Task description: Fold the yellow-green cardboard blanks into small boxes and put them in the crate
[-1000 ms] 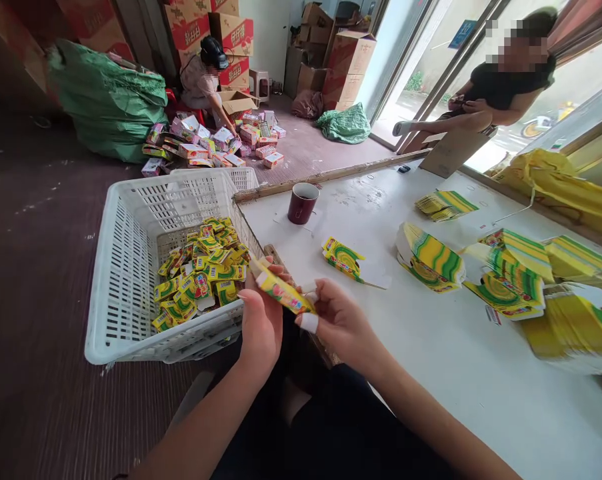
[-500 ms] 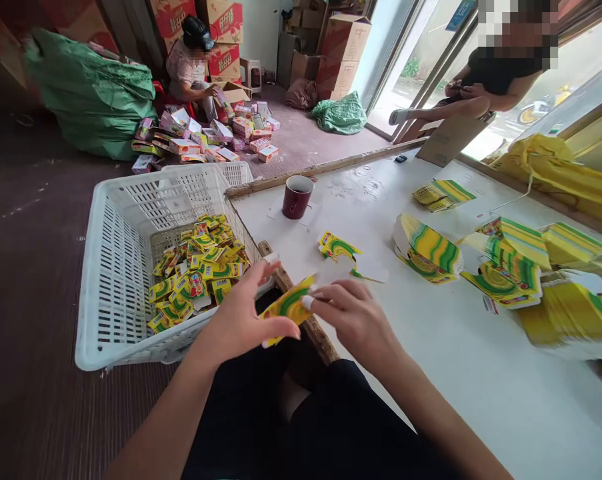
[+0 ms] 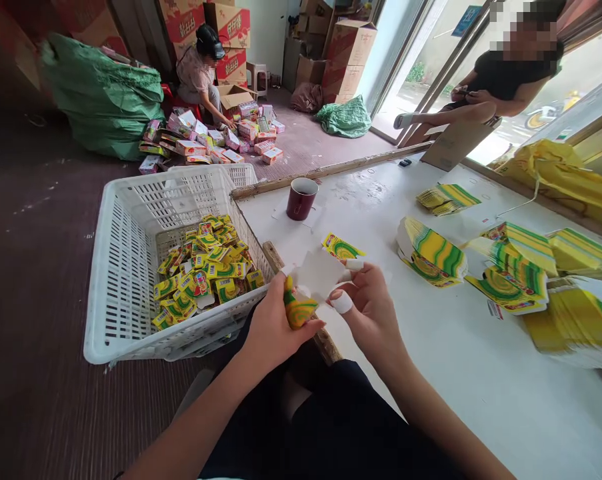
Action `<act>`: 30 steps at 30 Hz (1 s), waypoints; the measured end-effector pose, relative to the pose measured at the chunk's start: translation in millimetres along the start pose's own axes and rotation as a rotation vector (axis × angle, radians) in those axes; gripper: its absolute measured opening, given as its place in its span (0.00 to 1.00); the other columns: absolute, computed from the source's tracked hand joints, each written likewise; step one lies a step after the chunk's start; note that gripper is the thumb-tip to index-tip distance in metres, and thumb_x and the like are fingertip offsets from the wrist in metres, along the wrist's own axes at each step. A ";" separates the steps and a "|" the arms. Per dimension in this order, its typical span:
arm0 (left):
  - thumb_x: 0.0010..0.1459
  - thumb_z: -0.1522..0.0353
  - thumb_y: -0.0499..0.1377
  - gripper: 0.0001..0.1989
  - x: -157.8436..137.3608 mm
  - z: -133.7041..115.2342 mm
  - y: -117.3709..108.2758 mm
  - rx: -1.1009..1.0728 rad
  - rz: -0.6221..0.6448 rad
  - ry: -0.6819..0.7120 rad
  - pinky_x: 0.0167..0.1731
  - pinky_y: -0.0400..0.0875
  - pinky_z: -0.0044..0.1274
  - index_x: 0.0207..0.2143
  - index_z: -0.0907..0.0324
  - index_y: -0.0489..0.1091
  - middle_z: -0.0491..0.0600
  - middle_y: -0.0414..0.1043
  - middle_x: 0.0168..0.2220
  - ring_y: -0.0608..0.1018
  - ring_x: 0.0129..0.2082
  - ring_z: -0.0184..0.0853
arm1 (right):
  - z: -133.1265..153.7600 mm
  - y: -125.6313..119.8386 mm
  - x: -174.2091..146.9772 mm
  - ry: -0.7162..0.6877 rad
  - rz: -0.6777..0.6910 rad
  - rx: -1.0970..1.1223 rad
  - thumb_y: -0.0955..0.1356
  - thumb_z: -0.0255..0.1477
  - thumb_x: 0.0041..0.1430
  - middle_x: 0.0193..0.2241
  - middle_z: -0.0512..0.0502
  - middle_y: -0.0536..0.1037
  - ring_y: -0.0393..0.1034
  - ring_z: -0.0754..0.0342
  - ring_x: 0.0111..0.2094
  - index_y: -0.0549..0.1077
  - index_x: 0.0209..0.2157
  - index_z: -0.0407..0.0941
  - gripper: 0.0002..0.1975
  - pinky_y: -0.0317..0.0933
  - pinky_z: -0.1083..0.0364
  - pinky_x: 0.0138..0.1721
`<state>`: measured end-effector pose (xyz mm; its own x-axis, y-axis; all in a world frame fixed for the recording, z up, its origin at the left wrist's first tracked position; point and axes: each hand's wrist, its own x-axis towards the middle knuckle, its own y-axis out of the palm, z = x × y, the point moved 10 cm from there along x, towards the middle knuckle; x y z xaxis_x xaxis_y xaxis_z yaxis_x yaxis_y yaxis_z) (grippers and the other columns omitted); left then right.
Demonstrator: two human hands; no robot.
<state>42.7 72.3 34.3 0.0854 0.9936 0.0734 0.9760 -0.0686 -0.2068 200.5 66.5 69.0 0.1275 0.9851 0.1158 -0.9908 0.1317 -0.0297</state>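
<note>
A small yellow-and-green carton (image 3: 301, 312), bent partly open with its white inside showing, is between my hands over the table's wooden edge. My left hand (image 3: 273, 323) grips its printed side, thumb across the front. My right hand (image 3: 373, 313), with white wraps on its fingertips, pinches the white flap at the right. Just beyond lies a flat printed carton (image 3: 343, 247) on the white table. To the left, a white plastic basket (image 3: 115, 267) holds a heap of small yellow folded cartons (image 3: 205, 263).
A dark red mug (image 3: 302, 200) stands near the table's far-left edge. Stacks of flat yellow-green cartons (image 3: 433, 253) lie at the right. On the floor beyond, a person (image 3: 198, 70) sits by scattered pink boxes (image 3: 191, 147). Another person (image 3: 511, 80) sits by the doorway.
My right hand has moved from the carton's printed face to its white flap. The carton has turned and opened to show its inside. My left hand has closed more around it.
</note>
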 end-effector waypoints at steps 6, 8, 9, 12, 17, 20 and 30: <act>0.49 0.62 0.70 0.35 -9.6 -13.4 9.6 -0.022 0.051 0.167 0.47 0.73 0.35 0.56 0.55 0.59 0.52 0.75 0.46 0.79 0.45 0.44 | -51.4 26.5 -10.2 0.501 0.219 0.251 0.71 0.48 0.51 0.19 0.51 0.68 0.62 0.55 0.19 0.71 0.26 0.45 0.19 0.62 0.54 0.21; 0.48 0.64 0.70 0.36 -8.8 -14.6 8.4 -0.039 0.037 0.177 0.49 0.73 0.35 0.57 0.56 0.59 0.53 0.74 0.47 0.78 0.47 0.45 | -60.9 39.2 -16.7 0.558 0.291 0.290 0.69 0.51 0.51 0.21 0.48 0.71 0.65 0.53 0.21 0.72 0.29 0.45 0.22 0.65 0.52 0.23; 0.49 0.65 0.70 0.36 -7.2 -14.4 7.7 -0.062 0.037 0.174 0.50 0.72 0.34 0.57 0.55 0.59 0.53 0.74 0.49 0.78 0.49 0.44 | -63.0 44.8 -18.9 0.563 0.321 0.324 0.68 0.54 0.52 0.23 0.47 0.73 0.68 0.52 0.22 0.73 0.31 0.46 0.24 0.66 0.52 0.25; 0.50 0.67 0.69 0.35 0.0 -10.8 2.8 -0.147 0.020 0.139 0.52 0.70 0.32 0.57 0.54 0.58 0.53 0.71 0.53 0.76 0.52 0.43 | -56.3 49.5 -17.1 0.451 0.349 0.391 0.64 0.63 0.50 0.30 0.45 0.77 0.72 0.48 0.30 0.72 0.36 0.48 0.32 0.69 0.49 0.33; 0.45 0.69 0.69 0.32 4.3 -8.1 6.6 0.003 0.045 0.140 0.43 0.72 0.30 0.52 0.53 0.61 0.49 0.75 0.43 0.79 0.41 0.40 | -50.0 31.6 -10.5 0.388 0.214 0.325 0.73 0.56 0.46 0.31 0.47 0.79 0.74 0.48 0.34 0.73 0.30 0.48 0.25 0.70 0.48 0.40; 0.46 0.70 0.66 0.26 0.5 -10.8 19.4 0.157 0.140 0.181 0.35 0.69 0.29 0.47 0.53 0.60 0.46 0.73 0.36 0.78 0.35 0.40 | -51.9 33.3 -11.6 0.440 0.238 0.270 0.74 0.51 0.46 0.27 0.48 0.79 0.75 0.46 0.35 0.75 0.27 0.48 0.21 0.70 0.48 0.41; 0.44 0.73 0.61 0.27 0.0 3.7 30.7 0.262 0.199 0.070 0.38 0.72 0.35 0.47 0.54 0.55 0.54 0.69 0.44 0.77 0.42 0.47 | -13.3 40.9 -12.1 -0.123 0.392 -0.406 0.65 0.31 0.62 0.50 0.38 0.77 0.72 0.42 0.51 0.70 0.57 0.46 0.21 0.69 0.45 0.50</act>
<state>72.0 70.6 24.3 0.2913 0.9540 0.0713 0.8547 -0.2260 -0.4673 159.1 61.4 53.1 -0.2762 0.9518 0.1333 -0.8634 -0.1848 -0.4694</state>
